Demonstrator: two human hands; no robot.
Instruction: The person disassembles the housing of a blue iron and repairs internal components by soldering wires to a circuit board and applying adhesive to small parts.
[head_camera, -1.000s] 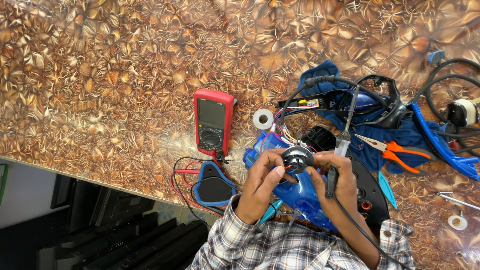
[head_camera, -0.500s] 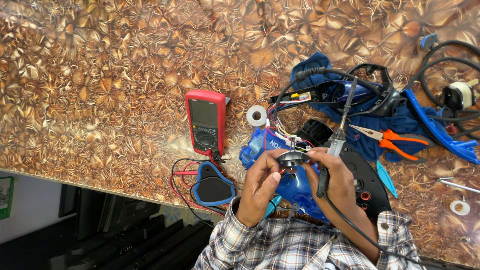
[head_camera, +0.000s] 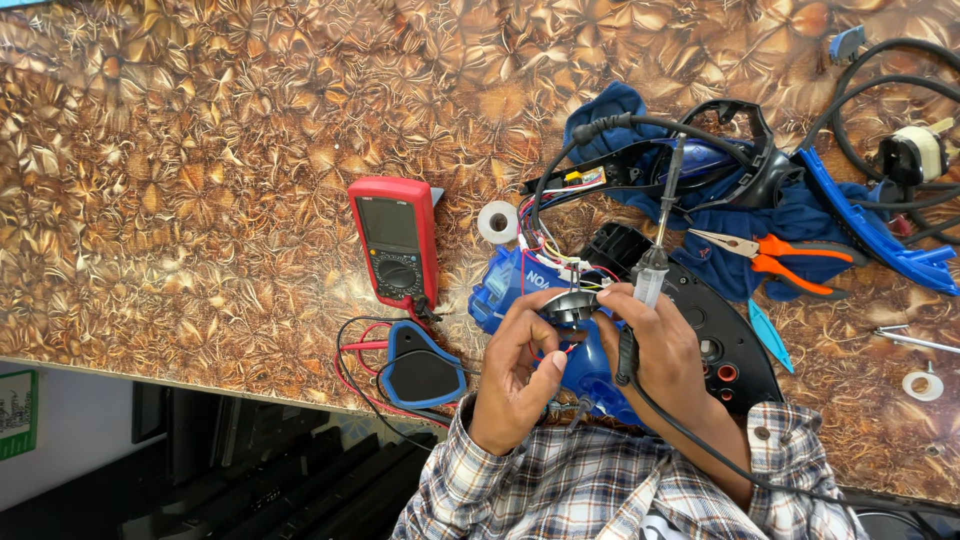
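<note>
1. Hands meet low in the middle of the bench (head_camera: 200, 150), over a blue appliance body (head_camera: 590, 365) with its casing opened up.
2. Left hand (head_camera: 515, 375) has thumb and fingers pinching a small round black part (head_camera: 572, 308) that sits on top of the blue body, among thin coloured wires (head_camera: 548, 258).
3. Right hand (head_camera: 665, 345) is curled shut around the handle of a soldering iron (head_camera: 655, 262); its metal shaft points away from the person, and its black cord runs back over the wrist.
4. Just left of the hands lies a red multimeter (head_camera: 395, 240), with red and black test leads (head_camera: 360, 350) looping beside a dark blue pouch (head_camera: 420, 365).
5. White tape roll (head_camera: 497, 222) rests between the meter and the blue body.
6. Orange-handled pliers (head_camera: 775, 255) lie on a blue cloth (head_camera: 790, 215) to the right, near a black base plate (head_camera: 725, 345).
7. Checked sleeves cover both forearms.
</note>
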